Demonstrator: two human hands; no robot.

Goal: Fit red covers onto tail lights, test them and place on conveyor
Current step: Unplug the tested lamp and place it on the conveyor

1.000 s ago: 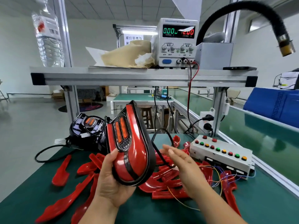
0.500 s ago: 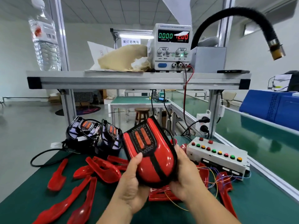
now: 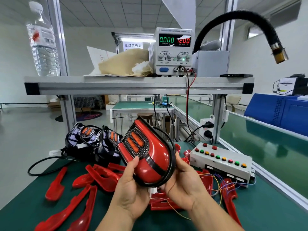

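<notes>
I hold a tail light (image 3: 150,155) with a red cover on it above the green table, its orange lenses facing up and left. My left hand (image 3: 131,185) grips its lower left side, thumb on the front. My right hand (image 3: 185,182) grips its right edge and underside. A white connector (image 3: 153,190) hangs below the light between my hands. Several loose red covers (image 3: 100,177) lie on the table under and left of my hands. Two uncovered black tail lights (image 3: 93,140) stand behind them. The test box (image 3: 221,162) with coloured buttons sits to the right.
A power supply (image 3: 173,50) reading 12.00 stands on the upper shelf (image 3: 136,85), beside a water bottle (image 3: 43,44) and a paper bag (image 3: 125,62). The green conveyor (image 3: 266,147) runs along the right. Coloured wires (image 3: 216,184) trail from the test box.
The tail light came down from upright in my left hand alone to lower and tilted. My right hand moved in from the table and took hold of its right side.
</notes>
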